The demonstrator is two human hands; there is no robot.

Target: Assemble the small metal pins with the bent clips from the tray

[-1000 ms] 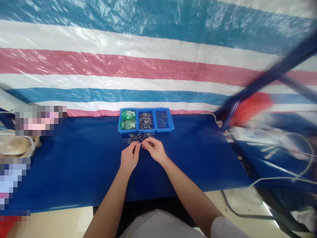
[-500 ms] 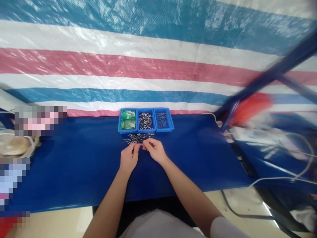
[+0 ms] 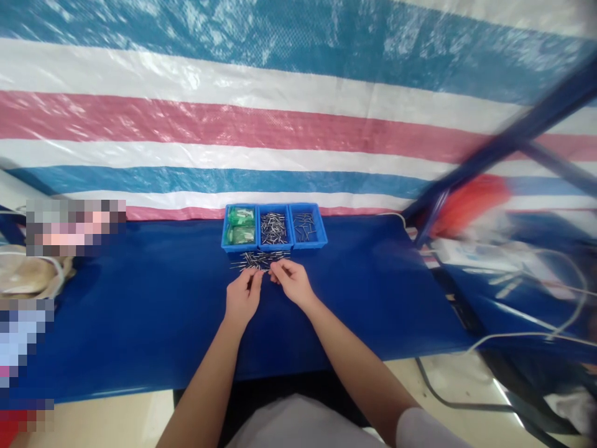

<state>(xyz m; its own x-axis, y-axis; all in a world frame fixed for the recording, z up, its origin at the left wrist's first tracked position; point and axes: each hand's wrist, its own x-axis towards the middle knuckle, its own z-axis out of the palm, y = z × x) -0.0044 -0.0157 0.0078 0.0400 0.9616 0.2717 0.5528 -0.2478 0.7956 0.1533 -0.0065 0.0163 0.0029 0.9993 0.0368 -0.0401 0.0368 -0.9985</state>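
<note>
My left hand (image 3: 242,294) and my right hand (image 3: 293,283) meet just in front of a pile of thin metal rods (image 3: 255,257) on the blue table. Both hands are closed in a pinch, fingertips a little apart. Between them shows a sliver of a thin metal rod (image 3: 266,270), its ends hidden by the fingers. Behind the pile, three joined blue bins stand in a row. Green packets (image 3: 241,234) fill the left bin, many dark metal rods (image 3: 274,228) the middle one, and fewer thin rods (image 3: 305,227) lie in the right bin (image 3: 323,233).
A striped plastic sheet (image 3: 280,130) hangs behind the blue table (image 3: 153,311). At the right, a blue metal frame (image 3: 494,149) slants upward beside a second table with blurred papers and a white cable (image 3: 513,336). A round container (image 3: 28,274) is at the left edge.
My right hand has shifted very slightly to the right, so the gap between my fingertips looks a touch wider. The bins and the pile look the same.
</note>
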